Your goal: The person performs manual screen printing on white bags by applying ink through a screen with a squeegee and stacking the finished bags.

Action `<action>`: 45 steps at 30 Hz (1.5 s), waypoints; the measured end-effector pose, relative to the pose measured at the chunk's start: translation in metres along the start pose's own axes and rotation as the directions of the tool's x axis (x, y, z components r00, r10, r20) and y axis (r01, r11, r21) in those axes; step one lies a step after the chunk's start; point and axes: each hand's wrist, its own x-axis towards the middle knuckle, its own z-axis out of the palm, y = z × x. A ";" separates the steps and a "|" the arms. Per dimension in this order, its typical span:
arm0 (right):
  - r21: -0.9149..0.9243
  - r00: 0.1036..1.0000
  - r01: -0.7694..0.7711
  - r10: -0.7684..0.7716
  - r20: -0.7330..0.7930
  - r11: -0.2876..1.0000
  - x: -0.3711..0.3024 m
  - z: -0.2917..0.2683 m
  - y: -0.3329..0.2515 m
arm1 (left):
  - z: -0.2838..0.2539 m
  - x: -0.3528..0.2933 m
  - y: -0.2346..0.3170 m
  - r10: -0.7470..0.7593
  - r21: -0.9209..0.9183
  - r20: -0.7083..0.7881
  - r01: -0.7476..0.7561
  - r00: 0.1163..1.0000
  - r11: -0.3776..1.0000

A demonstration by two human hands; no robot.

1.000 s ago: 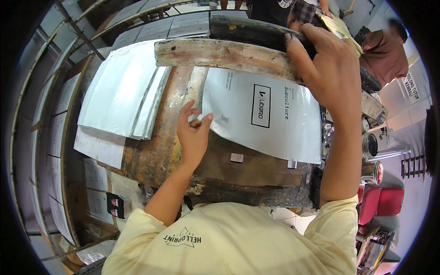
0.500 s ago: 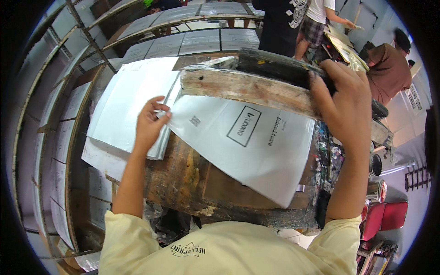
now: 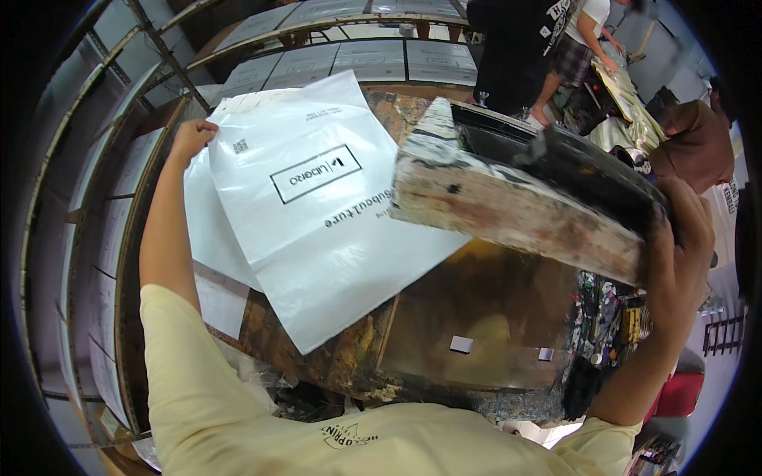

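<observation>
My left hand [image 3: 195, 138], fingers pinched together, holds the upper left corner of a white plastic bag [image 3: 290, 254] with black printing. The bag lies aslant over a stack of white bags [image 3: 216, 238], and its right edge passes beneath a raised wooden screen-printing frame [image 3: 516, 218]. My right hand [image 3: 686, 230] is closed around the frame's right end, keeping it tilted above the table. A dark bar-like piece [image 3: 571, 155] shows along the frame's top; motion blurs it. Under the frame, a brown printing board [image 3: 484, 301] bears two small white tabs [image 3: 461, 344].
The worktable [image 3: 317, 373] is stained with paint, heavily at its right side. Metal racks [image 3: 111, 238] of printed white bags stand left, and more [image 3: 365, 62] at the back. Several people are at the far right, one in a brown shirt [image 3: 698, 143]. A red chair [image 3: 681, 394] stands right.
My left hand has drawn the printed bag left and away from me, off the board onto the stack. My right hand and the frame have shifted right and nearer, baring the board.
</observation>
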 end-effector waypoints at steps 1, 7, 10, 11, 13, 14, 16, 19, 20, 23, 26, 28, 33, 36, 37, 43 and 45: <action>0.011 1.000 -0.020 0.020 0.013 1.000 0.000 -0.002 0.002 | 0.001 0.015 -0.010 -0.017 0.070 -0.038 0.020 0.999 0.997; 0.022 0.994 0.011 -0.013 0.107 1.000 -0.003 -0.004 0.013 | 0.038 0.056 -0.035 0.016 0.259 -0.246 0.050 0.969 0.965; 0.023 0.993 0.019 -0.022 0.120 1.000 -0.007 -0.003 0.018 | 0.082 0.035 -0.016 0.202 0.696 -0.517 0.270 0.832 0.666; -0.004 0.996 0.029 -0.028 0.085 1.000 -0.008 -0.002 0.019 | 0.093 0.024 -0.005 0.313 0.730 -0.579 0.307 0.753 0.611; -0.005 0.996 0.035 -0.035 0.083 0.999 -0.010 -0.002 0.020 | 0.088 -0.004 0.019 0.398 0.734 -0.551 0.200 0.733 0.648; -0.002 0.995 0.031 -0.030 0.098 1.000 -0.011 -0.003 0.021 | 0.082 -0.021 0.034 0.348 0.608 -0.524 0.055 0.777 0.792; 0.005 0.990 0.015 -0.016 0.142 1.000 -0.012 -0.004 0.021 | 0.055 -0.074 0.052 0.232 0.073 -0.334 -0.220 0.914 0.973; -0.032 0.990 0.051 -0.046 0.135 0.998 -0.014 -0.002 0.023 | 0.028 -0.177 0.070 0.229 -0.098 -0.327 -0.274 0.917 0.957; -0.057 0.993 0.077 -0.072 0.093 0.995 -0.015 -0.001 0.023 | 0.023 -0.210 0.074 0.162 -0.164 -0.353 -0.231 0.921 0.959; -0.130 0.991 0.132 -0.128 0.036 0.983 -0.017 0.004 0.021 | 0.018 -0.295 0.077 -0.076 -0.330 -0.398 -0.066 0.914 0.942; -0.124 0.997 0.070 -0.071 -0.002 0.990 -0.018 0.007 0.012 | 0.027 -0.347 0.083 -0.286 -0.438 -0.444 0.073 0.849 0.896; -0.098 0.996 0.083 -0.084 -0.003 0.992 -0.017 0.007 0.004 | 0.036 -0.362 0.090 -0.251 -0.477 -0.482 -0.011 0.839 0.879; 0.015 0.996 0.088 -0.088 -0.024 0.996 -0.016 0.004 -0.015 | 0.047 -0.355 0.114 -0.118 -0.391 -0.442 -0.072 0.889 0.917; 0.017 0.986 0.137 -0.135 -0.094 0.990 -0.019 0.004 -0.017 | 0.048 -0.334 0.127 -0.013 -0.268 -0.467 -0.128 0.884 0.955; 0.011 0.983 0.148 -0.146 -0.107 0.989 -0.020 0.005 -0.016 | 0.049 -0.325 0.130 -0.016 -0.311 -0.410 -0.123 0.912 0.942; 0.014 0.976 0.167 -0.163 -0.143 0.986 -0.016 0.007 -0.008 | 0.089 -0.273 0.137 0.169 0.045 -0.113 -0.165 0.979 0.985; 0.007 0.971 0.180 -0.176 -0.160 0.984 -0.012 0.006 -0.007 | 0.107 -0.261 0.134 0.172 0.163 -0.006 -0.169 0.985 0.972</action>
